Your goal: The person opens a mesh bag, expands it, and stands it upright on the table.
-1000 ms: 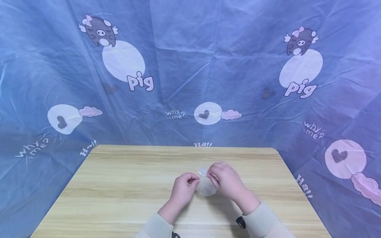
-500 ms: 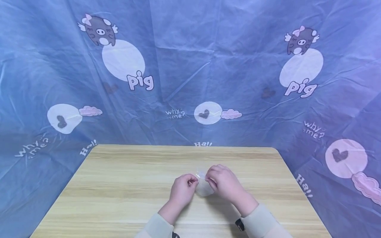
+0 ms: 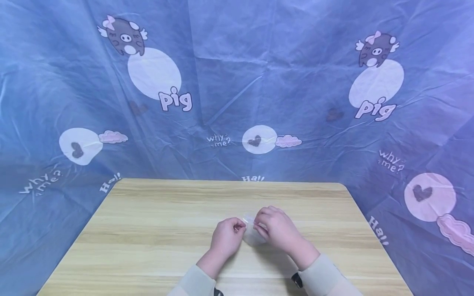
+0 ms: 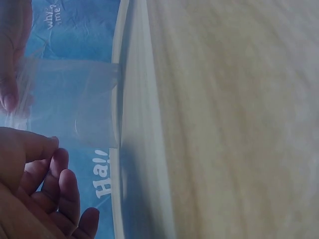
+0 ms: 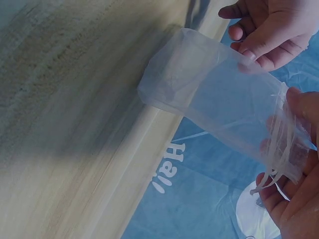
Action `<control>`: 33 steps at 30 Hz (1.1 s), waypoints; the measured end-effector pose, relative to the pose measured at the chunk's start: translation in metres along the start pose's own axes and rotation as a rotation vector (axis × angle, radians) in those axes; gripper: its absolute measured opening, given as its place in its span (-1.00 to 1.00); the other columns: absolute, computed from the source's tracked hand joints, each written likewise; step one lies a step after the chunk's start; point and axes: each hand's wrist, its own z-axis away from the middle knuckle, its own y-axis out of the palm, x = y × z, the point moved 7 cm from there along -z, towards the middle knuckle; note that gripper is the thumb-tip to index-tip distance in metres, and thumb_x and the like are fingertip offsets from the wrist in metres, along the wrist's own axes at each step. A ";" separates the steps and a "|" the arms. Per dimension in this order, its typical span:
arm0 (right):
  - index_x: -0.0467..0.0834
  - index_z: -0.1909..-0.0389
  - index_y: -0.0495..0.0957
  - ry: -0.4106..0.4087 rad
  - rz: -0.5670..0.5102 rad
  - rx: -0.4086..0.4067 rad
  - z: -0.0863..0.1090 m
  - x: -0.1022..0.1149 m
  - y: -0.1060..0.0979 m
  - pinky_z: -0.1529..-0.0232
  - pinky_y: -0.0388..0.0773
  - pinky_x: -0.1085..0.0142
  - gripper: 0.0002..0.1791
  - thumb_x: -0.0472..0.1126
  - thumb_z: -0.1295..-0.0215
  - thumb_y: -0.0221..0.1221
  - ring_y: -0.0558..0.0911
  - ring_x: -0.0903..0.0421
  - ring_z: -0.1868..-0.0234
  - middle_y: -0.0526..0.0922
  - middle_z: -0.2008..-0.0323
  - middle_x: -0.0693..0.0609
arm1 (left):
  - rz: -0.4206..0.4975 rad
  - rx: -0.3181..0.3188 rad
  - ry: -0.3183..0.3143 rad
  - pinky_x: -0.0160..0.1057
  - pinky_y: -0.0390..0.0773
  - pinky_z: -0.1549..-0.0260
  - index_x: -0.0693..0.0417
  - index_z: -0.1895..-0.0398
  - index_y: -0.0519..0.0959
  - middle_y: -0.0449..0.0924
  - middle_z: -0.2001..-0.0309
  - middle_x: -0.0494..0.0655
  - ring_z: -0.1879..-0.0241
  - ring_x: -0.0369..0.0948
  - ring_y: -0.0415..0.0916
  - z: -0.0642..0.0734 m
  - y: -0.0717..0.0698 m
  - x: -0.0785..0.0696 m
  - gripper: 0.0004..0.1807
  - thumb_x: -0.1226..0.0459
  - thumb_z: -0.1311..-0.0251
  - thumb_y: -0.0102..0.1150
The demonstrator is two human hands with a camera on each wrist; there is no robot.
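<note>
A small sheer white drawstring pouch (image 5: pixel 214 94) hangs between both hands over the table, its lower end close to the wood. My left hand (image 3: pixel 227 236) pinches the pouch's side edge between thumb and index finger, while the other fingers curl loosely, as the left wrist view shows. At the gathered top, my right hand (image 3: pixel 279 232) holds the mouth, with its fingers on both sides of the cord (image 5: pixel 275 144). In the head view, much of the pouch (image 3: pixel 252 237) lies behind the right fingers. Nothing shows inside the see-through fabric.
A wood-grain table (image 3: pixel 148 230) spreads under both arms, its far edge meeting a blue printed cloth (image 3: pixel 229 98) that surrounds it on three sides. Dark wrist straps (image 3: pixel 297 280) show at the pale sleeves (image 3: pixel 322 271).
My right hand has drifted slightly left and toward me, closer to the left hand. The pouch's top has come down with it. My left hand has barely moved and keeps its pinch.
</note>
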 end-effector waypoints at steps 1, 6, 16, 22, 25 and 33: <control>-0.08 0.34 0.72 0.004 -0.003 0.003 0.000 0.000 0.000 0.09 0.67 0.10 -0.84 -0.20 -0.17 0.53 0.67 0.07 0.18 0.74 0.24 0.07 | -0.002 0.005 -0.009 -0.30 0.57 0.37 -0.04 0.29 0.75 0.61 0.44 -0.36 0.42 -0.39 0.52 0.000 0.000 0.000 -0.92 0.34 -0.27 0.33; -0.10 0.28 0.71 0.026 -0.018 0.009 -0.001 0.000 0.001 0.08 0.67 0.08 -0.82 -0.18 -0.19 0.52 0.67 0.06 0.15 0.74 0.19 0.06 | -0.007 0.027 -0.026 -0.31 0.50 0.44 0.05 0.17 0.76 0.52 0.45 -0.36 0.48 -0.39 0.43 0.001 0.000 0.001 -0.80 0.36 -0.17 0.24; -0.18 0.17 0.72 0.064 -0.067 0.014 -0.006 -0.001 0.002 -0.08 0.66 -0.02 -0.77 -0.16 -0.25 0.48 0.68 -0.04 -0.01 0.73 0.05 -0.03 | -0.013 0.081 -0.056 -0.29 0.47 0.47 0.09 0.04 0.75 0.49 0.46 -0.32 0.53 -0.34 0.39 0.001 0.001 0.005 -0.70 0.37 -0.16 0.20; -0.19 0.16 0.72 0.110 -0.077 -0.002 -0.006 -0.006 -0.001 -0.12 0.64 -0.03 -0.74 -0.16 -0.23 0.51 0.67 -0.07 -0.03 0.72 0.05 -0.05 | -0.016 0.084 -0.053 -0.28 0.49 0.42 0.09 0.03 0.76 0.50 0.43 -0.32 0.49 -0.34 0.41 0.000 -0.002 0.003 -0.69 0.36 -0.17 0.21; -0.19 0.17 0.72 0.125 -0.088 -0.013 -0.007 -0.009 -0.002 -0.10 0.65 -0.03 -0.74 -0.16 -0.21 0.51 0.67 -0.07 -0.01 0.72 0.08 -0.04 | -0.020 0.076 -0.045 -0.27 0.51 0.39 0.08 0.05 0.76 0.50 0.43 -0.32 0.45 -0.34 0.42 0.000 -0.002 0.002 -0.70 0.37 -0.15 0.22; -0.13 0.29 0.69 0.209 -0.128 0.052 -0.007 -0.016 0.000 -0.08 0.66 -0.02 -0.92 -0.25 -0.30 0.43 0.70 -0.06 0.05 0.73 0.15 -0.03 | -0.019 0.091 -0.064 -0.18 0.56 0.28 0.12 0.06 0.74 0.52 0.37 -0.26 0.34 -0.27 0.49 0.001 -0.003 0.005 -0.73 0.37 -0.19 0.23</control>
